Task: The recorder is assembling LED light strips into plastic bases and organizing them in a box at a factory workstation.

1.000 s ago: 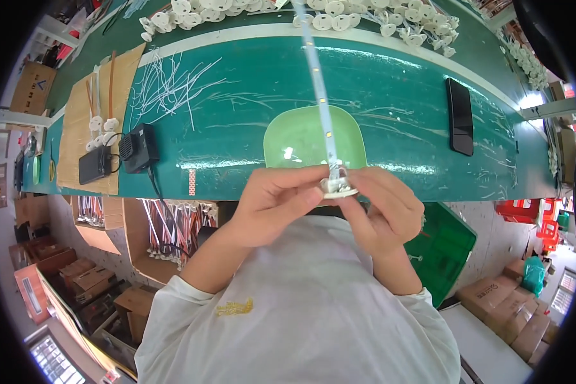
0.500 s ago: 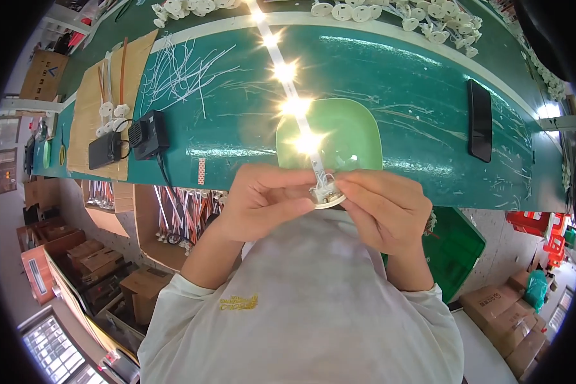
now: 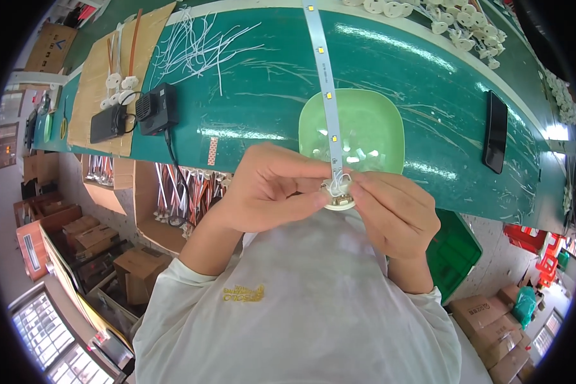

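A narrow white LED strip (image 3: 324, 73) points away from me over the table, its yellow LEDs unlit. At its near end sits a round white lamp base (image 3: 343, 205) with thin white wires looped above a small circuit board. My left hand (image 3: 268, 189) is closed, its thumb on the left edge of the base and its index finger at the strip's lower end. The fingers of my right hand (image 3: 398, 212) pinch the right side of the base beside the wires. A light green square plate (image 3: 380, 118) with small clear pieces lies beneath the strip.
A black adapter (image 3: 158, 110), a cardboard sheet (image 3: 86, 121) and loose white wires (image 3: 205, 48) lie at left on the green table. A phone (image 3: 496, 131) lies at right. Several white lamp bases (image 3: 460, 29) line the far side. Below the edge stands a green crate (image 3: 453, 253).
The LEDs were brightly lit and are now dark. In the picture, the strip, plate and table items sit farther right. Both hands keep their hold on the lamp base.
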`<state>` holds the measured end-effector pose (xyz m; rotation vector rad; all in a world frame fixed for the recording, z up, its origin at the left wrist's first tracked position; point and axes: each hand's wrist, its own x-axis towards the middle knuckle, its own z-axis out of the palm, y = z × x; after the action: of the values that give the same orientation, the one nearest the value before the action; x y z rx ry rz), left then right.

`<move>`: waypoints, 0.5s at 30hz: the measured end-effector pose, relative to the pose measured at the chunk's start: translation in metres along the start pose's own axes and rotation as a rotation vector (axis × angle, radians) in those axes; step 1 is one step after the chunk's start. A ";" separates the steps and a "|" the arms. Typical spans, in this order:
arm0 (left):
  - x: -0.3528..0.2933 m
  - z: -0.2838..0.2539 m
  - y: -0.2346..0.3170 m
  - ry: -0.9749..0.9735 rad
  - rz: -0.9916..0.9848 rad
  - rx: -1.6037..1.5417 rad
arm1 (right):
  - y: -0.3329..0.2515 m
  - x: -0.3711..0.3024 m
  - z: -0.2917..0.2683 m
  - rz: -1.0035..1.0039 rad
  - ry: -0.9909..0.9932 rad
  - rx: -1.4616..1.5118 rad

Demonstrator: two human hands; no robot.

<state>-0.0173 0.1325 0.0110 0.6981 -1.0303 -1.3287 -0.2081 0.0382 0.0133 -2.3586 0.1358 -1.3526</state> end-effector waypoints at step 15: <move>0.001 0.012 0.002 0.119 0.022 0.112 | -0.009 0.000 0.000 0.048 -0.013 -0.046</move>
<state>-0.0271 0.1340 0.0182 0.8384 -1.0188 -1.2026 -0.2094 0.0460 0.0171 -2.3858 0.2201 -1.3255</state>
